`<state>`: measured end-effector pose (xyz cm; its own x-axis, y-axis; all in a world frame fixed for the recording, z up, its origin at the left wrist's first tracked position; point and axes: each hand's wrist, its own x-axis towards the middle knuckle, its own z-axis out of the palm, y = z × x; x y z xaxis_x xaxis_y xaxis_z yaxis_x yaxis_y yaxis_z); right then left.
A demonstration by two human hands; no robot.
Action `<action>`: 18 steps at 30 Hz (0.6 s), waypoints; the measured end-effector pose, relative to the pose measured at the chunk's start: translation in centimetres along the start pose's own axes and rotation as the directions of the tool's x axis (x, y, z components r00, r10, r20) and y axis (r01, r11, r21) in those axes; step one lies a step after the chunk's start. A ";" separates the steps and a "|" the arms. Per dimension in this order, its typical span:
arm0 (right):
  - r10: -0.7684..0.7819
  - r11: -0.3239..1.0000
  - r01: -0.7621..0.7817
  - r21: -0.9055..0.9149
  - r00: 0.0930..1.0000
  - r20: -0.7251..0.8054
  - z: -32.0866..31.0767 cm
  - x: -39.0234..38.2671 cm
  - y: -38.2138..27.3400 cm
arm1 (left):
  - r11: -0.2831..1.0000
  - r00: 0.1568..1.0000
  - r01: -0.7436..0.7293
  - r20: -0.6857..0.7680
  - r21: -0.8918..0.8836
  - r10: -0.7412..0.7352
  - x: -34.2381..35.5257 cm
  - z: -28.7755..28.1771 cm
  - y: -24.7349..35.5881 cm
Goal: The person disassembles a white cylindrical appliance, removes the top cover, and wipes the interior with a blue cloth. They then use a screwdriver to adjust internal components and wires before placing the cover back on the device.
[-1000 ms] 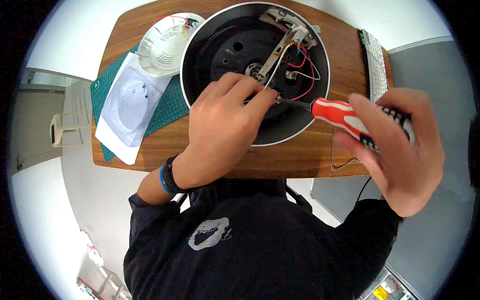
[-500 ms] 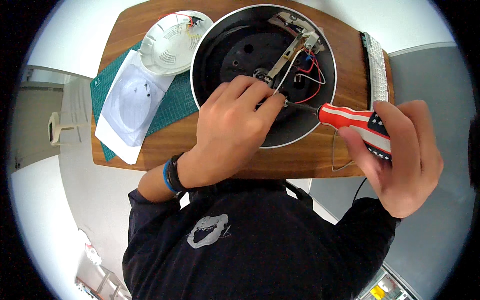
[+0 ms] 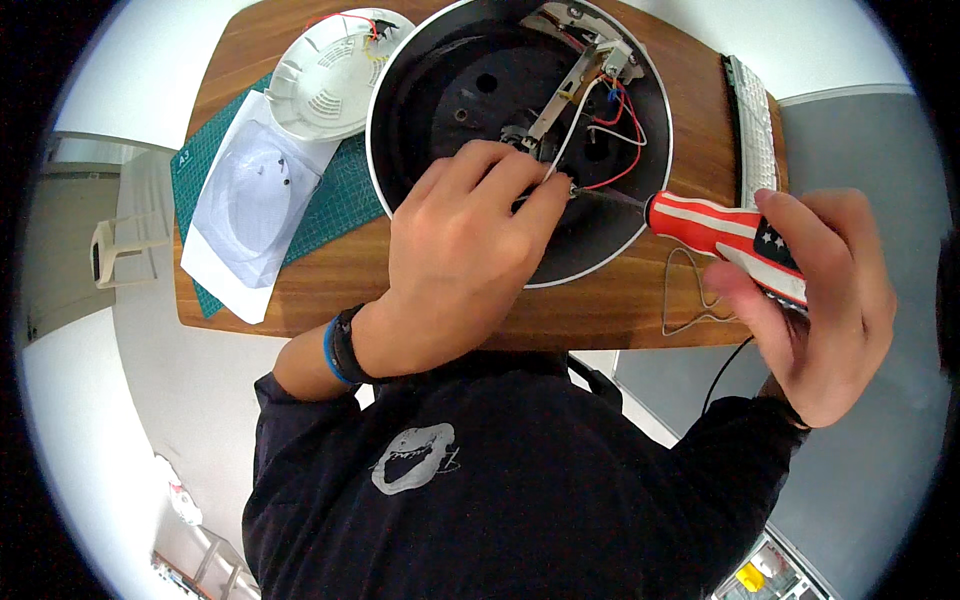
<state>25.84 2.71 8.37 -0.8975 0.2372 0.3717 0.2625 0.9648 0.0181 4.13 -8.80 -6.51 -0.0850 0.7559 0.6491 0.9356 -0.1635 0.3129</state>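
Note:
A round black appliance housing [image 3: 425,120] with a white rim lies open side up on the wooden table. Inside, at its upper right, are a metal bracket [image 3: 565,95], a white wire [image 3: 572,130] and a red wire [image 3: 625,175]. My left hand [image 3: 470,230] reaches over the near rim, fingers bent and closed around a small part they mostly hide, beside the wires. My right hand [image 3: 825,290] grips a screwdriver [image 3: 700,220] with a red, white and dark blue starred handle. Its shaft runs left over the rim, the tip close to my left fingertips.
A white plastic cover [image 3: 325,85] with wires rests at the back left, partly over a white sheet with a clear bag [image 3: 245,210] holding small dark pieces. Under them is a green cutting mat [image 3: 345,200]. A white keyboard [image 3: 752,130] lies along the right edge; a thin cable [image 3: 668,300] loops near the front.
My right hand and the screwdriver handle have shifted slightly right, away from the housing. My left hand keeps its place at the wires. The whole view has moved a little.

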 end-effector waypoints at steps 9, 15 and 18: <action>-0.084 0.996 0.084 0.009 0.996 0.011 0.0 -0.2 1.2 | 1.000 1.000 0.014 -0.003 0.001 -0.014 0.0 0.1 0.1; -0.228 0.974 0.228 -0.001 0.974 0.001 -0.2 0.1 2.1 | 1.000 1.000 0.010 0.003 -0.005 -0.010 0.1 0.1 0.1; -0.312 0.950 0.313 0.017 0.949 -0.041 0.3 0.1 2.1 | 1.000 1.000 0.010 0.007 0.004 -0.010 0.0 0.1 0.1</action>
<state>26.21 4.79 8.15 -0.9194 -0.0802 0.3851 -0.0375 0.9924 0.1172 4.27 -8.75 -6.48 -0.0922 0.7619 0.6411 0.9361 -0.1532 0.3167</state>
